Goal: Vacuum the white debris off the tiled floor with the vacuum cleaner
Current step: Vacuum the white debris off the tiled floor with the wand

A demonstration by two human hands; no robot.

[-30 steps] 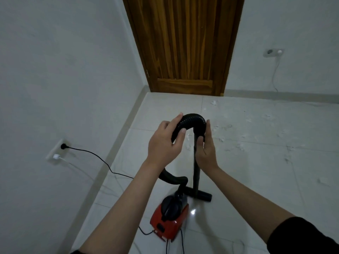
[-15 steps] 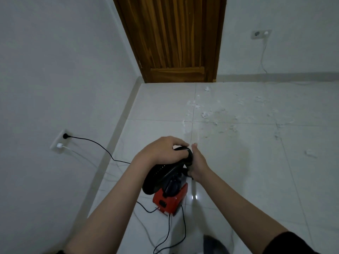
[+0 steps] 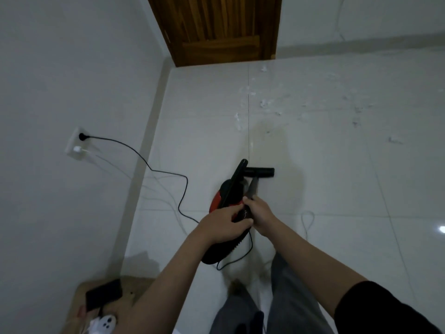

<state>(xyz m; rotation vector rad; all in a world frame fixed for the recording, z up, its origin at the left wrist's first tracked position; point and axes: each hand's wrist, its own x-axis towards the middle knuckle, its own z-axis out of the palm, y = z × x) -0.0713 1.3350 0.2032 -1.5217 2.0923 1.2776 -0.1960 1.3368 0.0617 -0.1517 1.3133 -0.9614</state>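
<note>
The red and black vacuum cleaner [image 3: 224, 196] stands on the pale tiled floor [image 3: 337, 189] below my hands. Its black floor nozzle [image 3: 260, 172] rests on the tile just beyond the body, with the thin wand [image 3: 252, 188] rising from it. My left hand [image 3: 221, 225] is closed over the curved black hose. My right hand [image 3: 261, 216] grips the top of the wand where the hose joins it; the two hands touch. White debris [image 3: 263, 103] lies scattered further ahead, toward the door.
A wooden door [image 3: 216, 27] closes the far corner. The vacuum's black cord [image 3: 144, 160] runs from a wall socket [image 3: 77, 143] on the left across the floor. A low surface with a black device [image 3: 103, 296] and a white phone [image 3: 107, 325] sits at bottom left. My legs [image 3: 265, 304] are below.
My head has tipped further down and my hands, still on the hose and wand, have dropped lower. The nozzle now shows on the floor past the vacuum body.
</note>
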